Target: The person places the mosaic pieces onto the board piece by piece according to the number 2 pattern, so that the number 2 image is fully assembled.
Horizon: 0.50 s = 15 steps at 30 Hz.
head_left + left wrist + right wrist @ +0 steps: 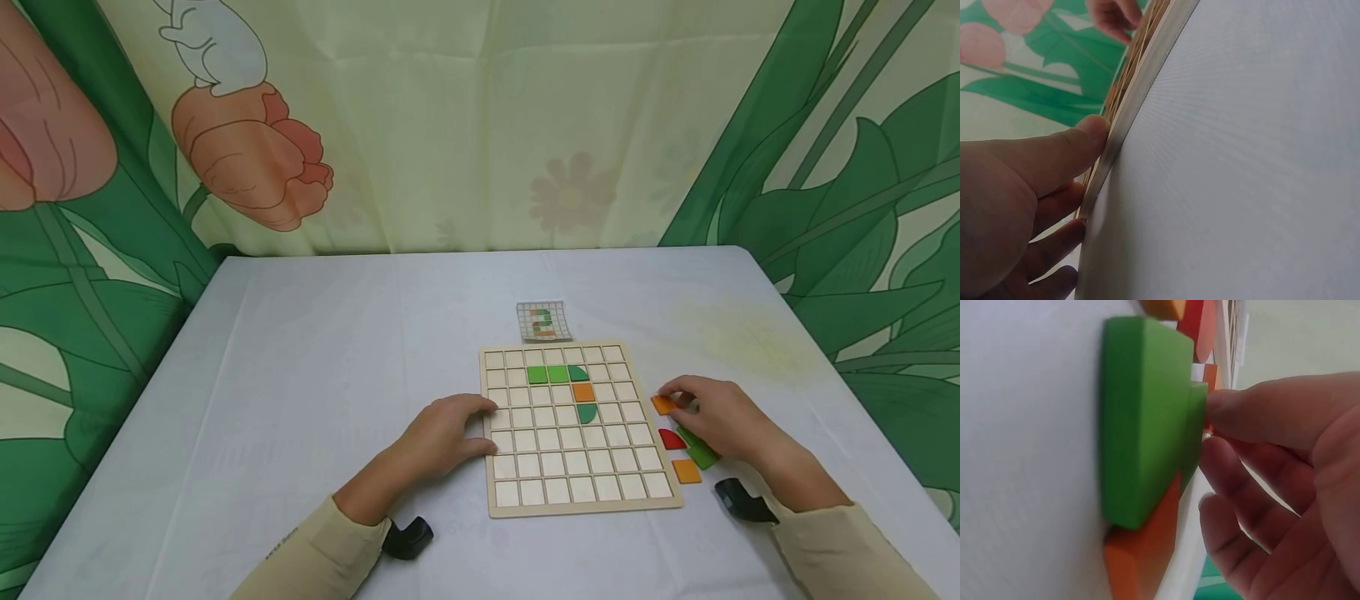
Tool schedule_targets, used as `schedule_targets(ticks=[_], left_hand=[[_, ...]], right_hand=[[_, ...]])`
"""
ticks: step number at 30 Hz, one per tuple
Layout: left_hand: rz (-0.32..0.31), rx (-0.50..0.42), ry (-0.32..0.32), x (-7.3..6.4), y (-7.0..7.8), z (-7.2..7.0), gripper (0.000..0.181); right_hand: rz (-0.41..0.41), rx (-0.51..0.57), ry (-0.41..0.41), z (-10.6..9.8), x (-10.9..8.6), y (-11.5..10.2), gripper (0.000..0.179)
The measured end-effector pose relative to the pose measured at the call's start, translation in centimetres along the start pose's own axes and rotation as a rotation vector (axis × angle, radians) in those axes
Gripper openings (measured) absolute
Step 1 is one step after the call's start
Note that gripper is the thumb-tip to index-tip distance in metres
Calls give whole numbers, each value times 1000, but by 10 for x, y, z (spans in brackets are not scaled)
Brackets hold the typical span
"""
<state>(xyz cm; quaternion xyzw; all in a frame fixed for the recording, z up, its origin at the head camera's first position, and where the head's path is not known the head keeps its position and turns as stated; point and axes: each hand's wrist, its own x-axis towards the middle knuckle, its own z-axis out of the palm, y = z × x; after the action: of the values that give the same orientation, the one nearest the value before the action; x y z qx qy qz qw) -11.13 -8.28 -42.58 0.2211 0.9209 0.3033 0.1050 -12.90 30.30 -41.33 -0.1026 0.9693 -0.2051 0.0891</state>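
Observation:
A wooden grid board (585, 513) lies on the table, with two light-green squares (547, 375), two dark-green rounded tiles (587, 413) and an orange square (582, 392) in its cells. My left hand (442, 433) rests against the board's left edge, thumb and fingertips touching the rim (1141, 94). Right of the board, my right hand (723, 417) pinches an orange tile (663, 405) between thumb and fingers. Below that hand lie light-green tiles (702, 452), the nearer one thick in the right wrist view (1147, 419). A red rounded tile (672, 439) and another orange tile (686, 471) lie beside them.
Behind the board lies a small card (544, 322) printed with a coloured grid pattern. A white cloth covers the table (300, 375). Black wrist devices (407, 538) sit at both wrists, and a printed curtain (480, 125) hangs behind the table.

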Motion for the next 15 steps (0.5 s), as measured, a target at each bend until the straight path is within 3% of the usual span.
schedule_targets(ticks=[15], left_hand=[[-6,-3,-1,1,0,-1,50]], right_hand=[[26,-17,-9,-3,3,-2,25]])
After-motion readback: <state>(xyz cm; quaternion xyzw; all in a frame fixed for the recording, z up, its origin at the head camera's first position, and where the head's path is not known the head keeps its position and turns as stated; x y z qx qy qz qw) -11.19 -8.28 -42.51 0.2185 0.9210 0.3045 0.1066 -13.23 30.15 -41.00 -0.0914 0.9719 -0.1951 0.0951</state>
